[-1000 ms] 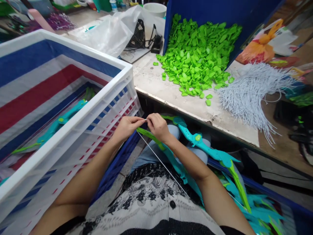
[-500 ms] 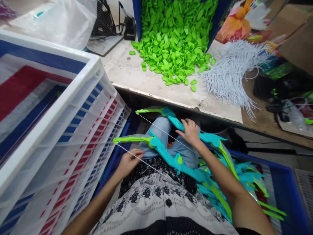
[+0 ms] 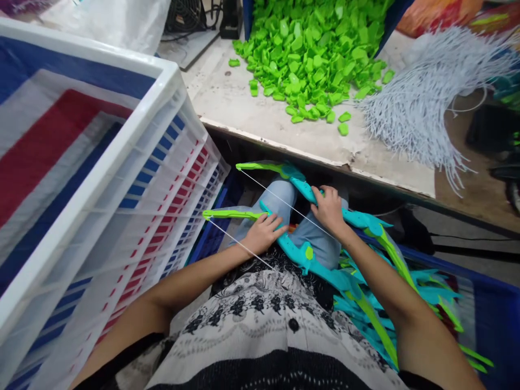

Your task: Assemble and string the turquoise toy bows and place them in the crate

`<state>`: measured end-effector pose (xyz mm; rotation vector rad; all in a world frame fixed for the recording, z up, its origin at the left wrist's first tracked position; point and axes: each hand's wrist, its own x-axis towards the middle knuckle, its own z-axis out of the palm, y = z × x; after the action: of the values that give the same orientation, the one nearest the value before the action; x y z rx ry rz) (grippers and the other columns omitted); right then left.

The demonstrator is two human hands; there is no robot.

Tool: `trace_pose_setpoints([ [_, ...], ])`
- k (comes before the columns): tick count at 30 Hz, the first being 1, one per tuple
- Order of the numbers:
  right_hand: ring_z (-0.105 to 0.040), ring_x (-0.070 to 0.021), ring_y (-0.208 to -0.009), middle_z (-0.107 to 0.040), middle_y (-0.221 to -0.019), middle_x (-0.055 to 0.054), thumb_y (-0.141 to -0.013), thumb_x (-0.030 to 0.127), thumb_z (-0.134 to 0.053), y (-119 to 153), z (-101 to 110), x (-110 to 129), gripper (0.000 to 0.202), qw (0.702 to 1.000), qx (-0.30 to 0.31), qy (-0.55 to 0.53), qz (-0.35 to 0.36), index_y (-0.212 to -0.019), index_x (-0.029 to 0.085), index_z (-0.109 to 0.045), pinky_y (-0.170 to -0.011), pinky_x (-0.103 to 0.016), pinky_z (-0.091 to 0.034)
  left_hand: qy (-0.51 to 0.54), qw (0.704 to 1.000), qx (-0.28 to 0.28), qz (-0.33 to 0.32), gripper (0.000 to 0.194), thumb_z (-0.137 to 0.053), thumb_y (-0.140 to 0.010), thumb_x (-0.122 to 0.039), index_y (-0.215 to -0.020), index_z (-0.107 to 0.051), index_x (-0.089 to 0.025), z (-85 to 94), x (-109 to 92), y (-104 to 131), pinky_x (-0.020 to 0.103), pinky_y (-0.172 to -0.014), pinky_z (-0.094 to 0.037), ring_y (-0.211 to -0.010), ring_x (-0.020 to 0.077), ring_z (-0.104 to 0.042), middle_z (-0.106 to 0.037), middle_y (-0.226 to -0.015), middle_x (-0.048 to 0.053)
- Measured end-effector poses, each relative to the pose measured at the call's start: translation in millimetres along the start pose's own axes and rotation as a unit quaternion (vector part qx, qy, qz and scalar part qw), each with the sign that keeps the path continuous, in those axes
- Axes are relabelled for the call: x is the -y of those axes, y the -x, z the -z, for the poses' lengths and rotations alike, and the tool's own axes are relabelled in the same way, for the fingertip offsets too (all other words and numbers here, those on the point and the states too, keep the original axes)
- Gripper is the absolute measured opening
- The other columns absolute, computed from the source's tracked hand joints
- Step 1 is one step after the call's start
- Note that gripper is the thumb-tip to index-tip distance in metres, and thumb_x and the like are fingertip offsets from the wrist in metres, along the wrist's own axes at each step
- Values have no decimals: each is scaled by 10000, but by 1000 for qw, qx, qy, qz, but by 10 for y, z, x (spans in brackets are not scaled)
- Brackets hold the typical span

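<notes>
Two toy bows in turquoise and lime green, each with a white string, lie across my lap. My left hand rests over the upper joint of the nearer bow, fingers bent onto it. Farther forward, my right hand is wrapped round the turquoise middle of the other bow. Its string runs slantwise over my knees. Part of each bow is hidden by a hand or the right forearm.
Green plastic pieces spill from a blue bin onto the table. White strings lie at its right. A white crate stands left. More bows fill a blue crate at lower right.
My left hand has moved from beside the nearer bow's string up and right onto its upper joint. My right hand stays on the farther bow. The view has shifted slightly.
</notes>
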<state>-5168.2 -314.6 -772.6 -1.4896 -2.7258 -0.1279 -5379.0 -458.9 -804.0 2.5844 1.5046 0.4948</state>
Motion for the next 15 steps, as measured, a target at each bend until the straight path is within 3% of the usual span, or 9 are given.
trace_pose_setpoints([
  [6,-384,-344,-1135,-460,-1257,-193,-805,246,-492,-18,6,31,530,1000,3,-9,3,-1326,157,-460,-834,-463,-426,-1,1000,10,-7,334,-424,-895,-169,-1196,-571,-185,32,11,-14,430,-943,-331,-1129,261,-496,-584,-1224,137],
  [9,-428,-330,-1129,-496,-1250,-190,-807,248,-485,-60,91,9,522,998,32,-60,7,-1316,135,-481,-875,-446,-426,1,999,39,-34,319,-453,-862,-180,-1149,-590,-159,125,66,-116,430,-910,-340,-1033,264,-525,-619,-1116,150],
  [12,-529,-270,-1061,-584,-1196,-133,-804,261,-501,-161,280,-89,515,976,123,-175,31,-1303,133,-502,-910,-365,-425,19,992,111,-55,269,-549,-781,-252,-1013,-642,-152,314,158,-271,391,-810,-377,-906,268,-556,-651,-904,131],
  [15,-594,-224,-959,-652,-1104,-58,-799,365,-556,-328,485,-217,483,910,275,-298,90,-1239,166,-561,-862,-305,-443,60,983,172,-33,284,-611,-716,-367,-920,-665,-177,518,307,-444,346,-715,-390,-780,260,-587,-654,-785,99],
])
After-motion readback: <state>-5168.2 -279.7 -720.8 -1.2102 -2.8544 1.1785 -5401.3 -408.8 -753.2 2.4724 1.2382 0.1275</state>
